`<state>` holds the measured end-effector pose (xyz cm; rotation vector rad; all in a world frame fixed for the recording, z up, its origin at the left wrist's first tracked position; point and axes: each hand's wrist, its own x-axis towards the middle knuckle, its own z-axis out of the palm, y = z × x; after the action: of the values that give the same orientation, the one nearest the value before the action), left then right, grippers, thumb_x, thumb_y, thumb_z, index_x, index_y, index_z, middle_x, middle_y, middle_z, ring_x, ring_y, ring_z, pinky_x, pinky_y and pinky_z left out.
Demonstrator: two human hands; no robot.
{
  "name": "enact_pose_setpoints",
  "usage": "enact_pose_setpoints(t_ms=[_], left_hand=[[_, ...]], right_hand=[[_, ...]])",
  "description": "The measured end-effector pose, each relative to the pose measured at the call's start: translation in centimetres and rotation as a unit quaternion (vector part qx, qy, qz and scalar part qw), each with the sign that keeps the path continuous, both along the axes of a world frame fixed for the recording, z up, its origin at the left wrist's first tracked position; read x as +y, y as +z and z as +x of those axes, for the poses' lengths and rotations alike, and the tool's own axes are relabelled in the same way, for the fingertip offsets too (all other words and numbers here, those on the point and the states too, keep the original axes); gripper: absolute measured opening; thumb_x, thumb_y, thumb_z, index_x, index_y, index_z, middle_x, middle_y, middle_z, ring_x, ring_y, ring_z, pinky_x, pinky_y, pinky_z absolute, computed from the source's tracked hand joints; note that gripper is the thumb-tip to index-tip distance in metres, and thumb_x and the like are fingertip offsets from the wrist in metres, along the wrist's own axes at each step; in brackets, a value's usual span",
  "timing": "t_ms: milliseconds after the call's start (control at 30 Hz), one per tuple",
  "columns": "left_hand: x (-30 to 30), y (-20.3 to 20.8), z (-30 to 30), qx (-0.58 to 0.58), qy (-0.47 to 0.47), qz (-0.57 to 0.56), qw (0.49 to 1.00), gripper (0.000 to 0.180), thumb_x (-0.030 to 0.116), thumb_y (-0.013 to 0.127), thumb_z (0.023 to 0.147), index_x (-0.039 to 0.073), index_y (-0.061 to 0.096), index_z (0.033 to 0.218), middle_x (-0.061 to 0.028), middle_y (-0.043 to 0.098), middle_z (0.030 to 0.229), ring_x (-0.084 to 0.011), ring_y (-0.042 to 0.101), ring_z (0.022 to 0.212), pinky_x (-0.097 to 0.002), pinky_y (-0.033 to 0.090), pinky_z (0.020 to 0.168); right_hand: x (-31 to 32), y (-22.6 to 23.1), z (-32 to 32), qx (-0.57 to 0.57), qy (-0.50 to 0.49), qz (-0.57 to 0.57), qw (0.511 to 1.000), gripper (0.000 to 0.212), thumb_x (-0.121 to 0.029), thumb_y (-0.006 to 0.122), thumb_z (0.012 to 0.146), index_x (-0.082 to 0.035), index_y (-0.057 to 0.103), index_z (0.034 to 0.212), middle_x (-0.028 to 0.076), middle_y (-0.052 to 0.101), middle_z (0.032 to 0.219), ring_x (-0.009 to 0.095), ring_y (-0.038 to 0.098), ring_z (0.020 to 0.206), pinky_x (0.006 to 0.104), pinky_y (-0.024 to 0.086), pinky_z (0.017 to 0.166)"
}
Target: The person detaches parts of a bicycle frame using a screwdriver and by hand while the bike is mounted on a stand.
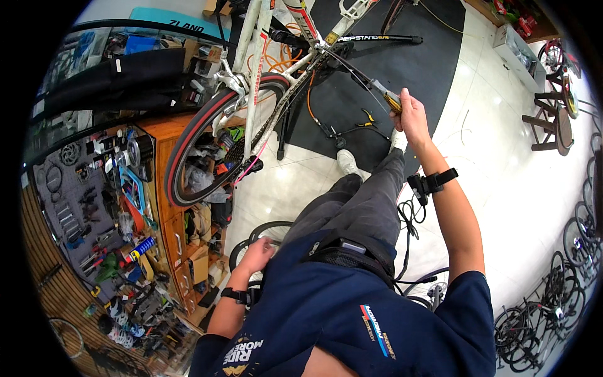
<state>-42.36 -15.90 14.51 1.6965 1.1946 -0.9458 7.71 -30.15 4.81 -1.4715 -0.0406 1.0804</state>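
The right hand (411, 115) grips a tool (384, 95) near the white bicycle (264, 56); the left hand (256, 254) rests loosely curled on a dark tyre (242, 246).

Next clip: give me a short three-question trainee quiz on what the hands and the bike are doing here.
1. True or false: the right hand grips a long tool that reaches toward the white bicycle frame.
2. Where is the left hand? A) on the rear wheel B) low beside the person's thigh, near a black tyre on the floor C) on the wall tool board
3. What colour is the stripe along the rear wheel's tyre?

Key: 1 true; 2 B; 3 red.
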Motion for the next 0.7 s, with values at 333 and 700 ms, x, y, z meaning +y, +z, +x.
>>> enact_pose_setpoints(t_ms=[333, 700], left_hand=[[0.0, 0.6, 0.9, -0.007, -0.008, 0.015, 1.000, 0.036, 0.021, 0.061, 0.085, -0.002, 0.055, 0.113, -0.0159, 0.065, 0.093, -0.0263, 0.065, 0.083, -0.0351, 0.051, 0.075], [0.5, -0.6, -0.2, -0.031, 0.022, 0.005, 0.999, 0.037, 0.021, 0.061, 0.086, 0.000, 0.054, 0.115, -0.0161, 0.066, 0.093, -0.0236, 0.065, 0.074, -0.0330, 0.052, 0.062]], right_hand=[[0.5, 0.8, -0.1, 0.000, -0.060, -0.034, 0.998, 0.025, -0.026, 0.055, 0.095, -0.001, 0.055, 0.099, 0.001, 0.052, 0.068, 0.007, 0.046, 0.052, 0.0226, 0.036, 0.046], [0.6, -0.2, 0.3, -0.002, -0.042, -0.039, 0.998, 0.027, -0.028, 0.053, 0.095, -0.002, 0.053, 0.101, 0.001, 0.050, 0.070, 0.007, 0.045, 0.054, 0.0243, 0.036, 0.047]])
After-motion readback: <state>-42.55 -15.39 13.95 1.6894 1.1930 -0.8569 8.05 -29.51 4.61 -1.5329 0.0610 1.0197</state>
